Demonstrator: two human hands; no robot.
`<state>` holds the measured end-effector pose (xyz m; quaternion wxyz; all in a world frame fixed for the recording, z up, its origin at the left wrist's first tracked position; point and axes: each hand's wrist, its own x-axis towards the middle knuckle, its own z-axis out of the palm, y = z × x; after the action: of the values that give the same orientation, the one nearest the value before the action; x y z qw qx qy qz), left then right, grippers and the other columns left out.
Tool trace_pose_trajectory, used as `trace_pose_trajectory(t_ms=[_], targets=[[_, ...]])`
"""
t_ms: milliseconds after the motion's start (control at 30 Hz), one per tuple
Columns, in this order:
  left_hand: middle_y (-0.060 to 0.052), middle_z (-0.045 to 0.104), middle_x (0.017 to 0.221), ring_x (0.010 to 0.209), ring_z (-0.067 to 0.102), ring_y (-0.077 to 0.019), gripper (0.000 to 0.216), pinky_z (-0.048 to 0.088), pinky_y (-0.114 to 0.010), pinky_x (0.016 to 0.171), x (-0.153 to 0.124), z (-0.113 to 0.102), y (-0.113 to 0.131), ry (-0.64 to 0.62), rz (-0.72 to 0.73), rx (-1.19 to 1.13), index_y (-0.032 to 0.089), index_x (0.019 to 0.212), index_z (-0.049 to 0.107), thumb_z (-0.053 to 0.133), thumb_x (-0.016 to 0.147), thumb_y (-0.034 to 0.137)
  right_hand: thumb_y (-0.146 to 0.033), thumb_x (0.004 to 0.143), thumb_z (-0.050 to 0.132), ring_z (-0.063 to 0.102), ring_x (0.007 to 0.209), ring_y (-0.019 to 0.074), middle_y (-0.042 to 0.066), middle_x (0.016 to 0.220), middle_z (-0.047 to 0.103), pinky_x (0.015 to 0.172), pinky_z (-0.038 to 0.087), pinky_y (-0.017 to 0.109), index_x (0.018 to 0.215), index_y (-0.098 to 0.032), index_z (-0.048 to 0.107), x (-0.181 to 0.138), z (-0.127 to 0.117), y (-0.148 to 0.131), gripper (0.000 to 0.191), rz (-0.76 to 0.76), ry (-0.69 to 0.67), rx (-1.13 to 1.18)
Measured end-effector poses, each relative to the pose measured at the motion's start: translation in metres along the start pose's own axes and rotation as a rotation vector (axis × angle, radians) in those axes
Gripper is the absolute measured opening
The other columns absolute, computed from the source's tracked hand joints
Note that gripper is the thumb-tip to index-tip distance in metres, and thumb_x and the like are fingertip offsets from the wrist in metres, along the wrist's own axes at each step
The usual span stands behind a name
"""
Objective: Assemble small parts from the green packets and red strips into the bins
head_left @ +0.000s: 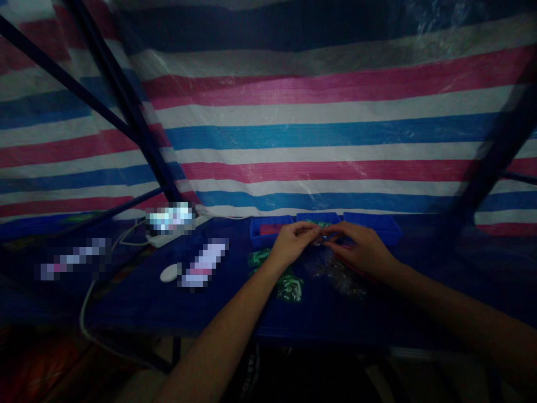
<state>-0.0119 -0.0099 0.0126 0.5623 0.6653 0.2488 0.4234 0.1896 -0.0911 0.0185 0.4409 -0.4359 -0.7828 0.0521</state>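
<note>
My left hand point(292, 242) and my right hand point(361, 246) meet above the blue table, fingertips pinched together. Between them is a small, partly shiny piece, too dark and small to name. Under and beside my left hand lie green-and-clear plastic packets point(289, 286). Below my right hand rests a heap of clear plastic bags point(346, 278) with dim contents. Just behind the hands stand three blue bins: the left bin point(257, 239) holds something red, the middle bin point(318, 216) holds green packets, and the right bin point(388, 228) is partly hidden by my right hand.
On the left of the blue table point(138, 302) lie a white round object point(170, 273), a blurred-out phone-like object point(205, 263) and a white power strip point(168, 238) with a cable point(86, 302). Blue metal poles point(121, 92) and a striped sheet point(314, 134) stand behind.
</note>
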Motion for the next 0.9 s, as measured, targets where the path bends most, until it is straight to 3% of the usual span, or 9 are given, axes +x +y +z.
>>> trace_pose_trajectory(t_ms=[200, 433, 633, 900], targets=[[-0.006, 0.074, 0.089, 0.078, 0.072, -0.0157, 0.04, 0.054, -0.027, 0.074, 0.002, 0.0, -0.006, 0.029, 0.034, 0.005, 0.015, 0.101, 0.063, 0.087, 0.076, 0.034, -0.035, 0.092, 0.07, 0.077, 0.086, 0.023, 0.005, 0.112, 0.076, 0.082, 0.063, 0.04, 0.115, -0.026, 0.068, 0.0, 0.004, -0.002, 0.024, 0.098, 0.092, 0.092], [-0.005, 0.074, 0.096, 0.086, 0.073, -0.0157, 0.042, 0.056, -0.03, 0.085, -0.006, 0.008, -0.003, -0.093, 0.139, 0.102, 0.018, 0.114, 0.055, 0.081, 0.081, 0.023, -0.038, 0.089, 0.073, 0.076, 0.098, 0.0271, 0.007, 0.109, 0.079, 0.087, 0.064, 0.043, 0.117, -0.026, 0.072, 0.001, 0.003, 0.007, 0.031, 0.247, 0.068, 0.269], [-0.006, 0.075, 0.096, 0.085, 0.073, -0.0165, 0.04, 0.056, -0.03, 0.081, -0.01, 0.011, 0.002, -0.053, 0.182, 0.171, 0.019, 0.115, 0.053, 0.078, 0.085, 0.026, -0.045, 0.081, 0.08, 0.077, 0.094, 0.0272, 0.01, 0.102, 0.079, 0.088, 0.063, 0.043, 0.106, -0.02, 0.073, 0.005, -0.001, 0.004, 0.037, 0.361, 0.078, 0.47], [-0.006, 0.075, 0.096, 0.084, 0.073, -0.0175, 0.043, 0.057, -0.032, 0.082, -0.009, 0.009, 0.008, 0.022, 0.261, 0.226, 0.02, 0.12, 0.053, 0.078, 0.087, 0.03, -0.041, 0.079, 0.083, 0.076, 0.09, 0.0249, 0.008, 0.097, 0.078, 0.083, 0.063, 0.04, 0.108, -0.021, 0.068, 0.005, 0.001, 0.014, 0.039, 0.361, 0.075, 0.525]])
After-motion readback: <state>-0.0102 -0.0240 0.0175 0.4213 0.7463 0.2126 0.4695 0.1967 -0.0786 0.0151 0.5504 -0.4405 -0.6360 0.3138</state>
